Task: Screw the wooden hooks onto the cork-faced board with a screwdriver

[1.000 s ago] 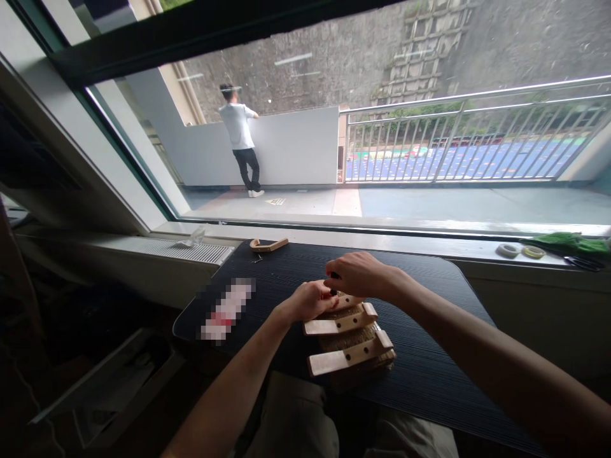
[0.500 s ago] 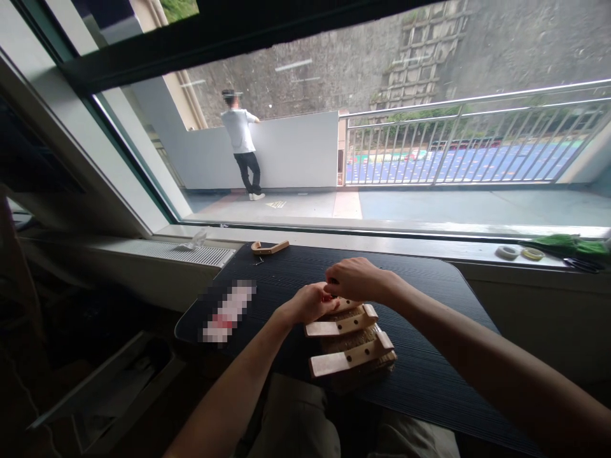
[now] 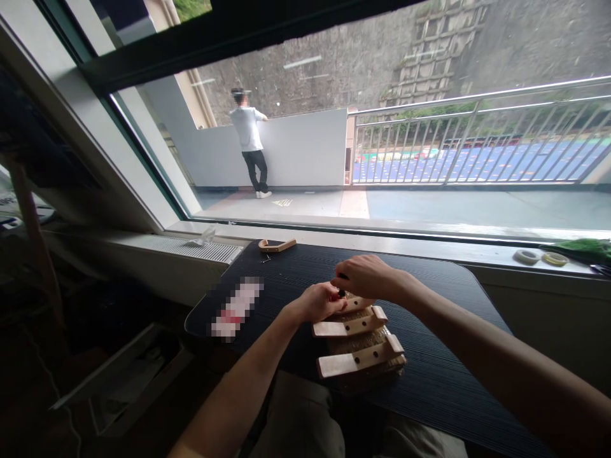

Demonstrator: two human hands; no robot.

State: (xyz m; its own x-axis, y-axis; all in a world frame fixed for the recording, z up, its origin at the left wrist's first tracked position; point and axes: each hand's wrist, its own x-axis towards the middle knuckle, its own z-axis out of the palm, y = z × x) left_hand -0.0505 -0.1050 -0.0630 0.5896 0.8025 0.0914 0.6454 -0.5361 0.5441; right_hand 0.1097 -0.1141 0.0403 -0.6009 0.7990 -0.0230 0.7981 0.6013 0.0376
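Several pale wooden hooks [image 3: 353,364] with dark round screw heads or holes lie side by side across a rough wooden block [image 3: 351,344] near the table's front edge. At the far hook [image 3: 361,305], my left hand [image 3: 321,301] is closed, its fingers pinching around the hook's left end and partly covering it. Directly above, my right hand [image 3: 363,273] is curled into a fist with the wrist bent down. A small dark piece shows beneath that fist by the left fingertips; what it belongs to is hidden by the fingers.
Another wooden hook [image 3: 277,245] and small screws [image 3: 266,257] lie at the back left of the black table [image 3: 300,273]. A blurred-out pinkish strip [image 3: 238,308] is on its left. Tape rolls [image 3: 527,256] sit on the window sill. A person [image 3: 249,141] stands outside.
The view has shifted slightly, moving everything a little to the right. My right hand has lifted a bit off the left fingers, and a dark piece now shows between them.
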